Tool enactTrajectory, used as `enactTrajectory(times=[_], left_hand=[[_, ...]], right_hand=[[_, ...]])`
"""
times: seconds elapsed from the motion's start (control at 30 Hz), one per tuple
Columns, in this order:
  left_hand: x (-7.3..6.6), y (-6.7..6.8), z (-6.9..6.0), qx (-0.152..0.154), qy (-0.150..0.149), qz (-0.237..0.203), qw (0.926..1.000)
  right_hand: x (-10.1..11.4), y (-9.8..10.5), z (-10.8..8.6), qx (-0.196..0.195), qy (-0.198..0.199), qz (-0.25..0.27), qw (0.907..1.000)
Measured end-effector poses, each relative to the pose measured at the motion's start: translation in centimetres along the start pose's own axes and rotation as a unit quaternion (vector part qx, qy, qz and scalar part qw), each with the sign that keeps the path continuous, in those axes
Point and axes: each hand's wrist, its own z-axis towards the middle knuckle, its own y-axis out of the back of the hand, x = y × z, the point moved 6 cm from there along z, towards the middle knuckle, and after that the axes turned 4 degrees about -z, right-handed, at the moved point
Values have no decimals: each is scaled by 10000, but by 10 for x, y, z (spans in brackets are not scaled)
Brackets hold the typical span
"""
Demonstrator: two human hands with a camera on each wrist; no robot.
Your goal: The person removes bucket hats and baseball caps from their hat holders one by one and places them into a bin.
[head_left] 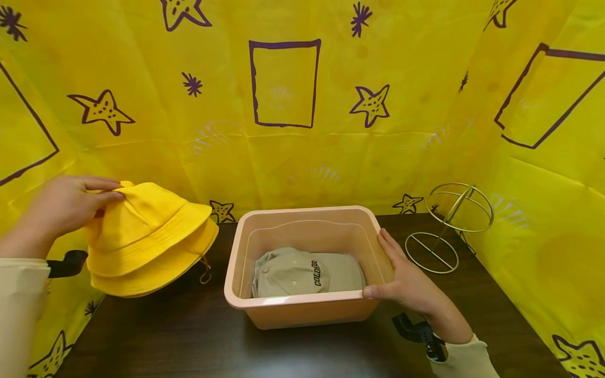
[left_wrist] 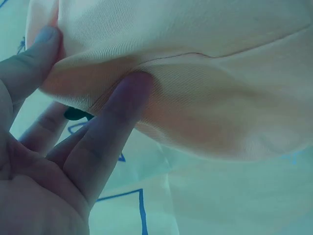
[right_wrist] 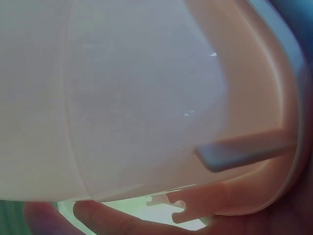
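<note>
My left hand (head_left: 71, 202) pinches the crown of the yellow bucket hats (head_left: 146, 226), which hang nested together at the left, brims downward. A cord dangles from the brim side. In the left wrist view, thumb and fingers press into a fold of the hat fabric (left_wrist: 205, 98). At the right, my right hand (head_left: 408, 278) grips the rim of a pink plastic bin (head_left: 302, 302), thumb at the front corner and fingers along the right side. The bin's smooth wall (right_wrist: 146, 98) fills the right wrist view. Inside lies a beige baseball cap (head_left: 288, 273) lettered COLORADO, brim to the right.
A gold wire stand (head_left: 444, 231) with two rings stands at the back right, beyond the bin. The dark wooden table (head_left: 203, 336) runs back to yellow cloth walls (head_left: 283, 157) printed with purple stars and frames.
</note>
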Motion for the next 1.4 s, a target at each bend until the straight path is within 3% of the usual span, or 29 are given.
enactTrajectory(times=[0.2,0.33,0.5,0.67,0.8,0.87,0.93,1.03,1.13,1.4], left_hand=[[8,13,-5,-274,453,-1,9986],[14,22,-8,-668,897,-131,9936],[28,33,-12,-1161,1462,-570,9808],[42,39,-10,-1552,1601,-1326,9658],[46,40,-8,-1626,1782,-1603,9571],[41,40,-7,-1607,1771,-1607,9576],[31,41,-5,-1584,1669,-1376,9634],[9,43,-3,-1612,1392,-725,9744],[-12,42,3,-1690,987,-99,9806],[-55,31,19,-1695,-3,168,9854]], right_hand=[[0,0,0,-8,23,-8,10000],[1,0,-1,-19,34,-19,10000],[1,-1,-1,-27,32,-38,10000],[0,-1,-2,-33,-9,-76,10000],[0,0,-2,-16,-58,-58,10000],[0,0,-2,-8,-70,-34,10000],[0,0,-2,-3,-75,-5,10000],[1,1,-2,-12,-70,-26,10000],[1,1,-2,-23,-56,-56,10000],[0,0,-1,-39,-19,-101,9999]])
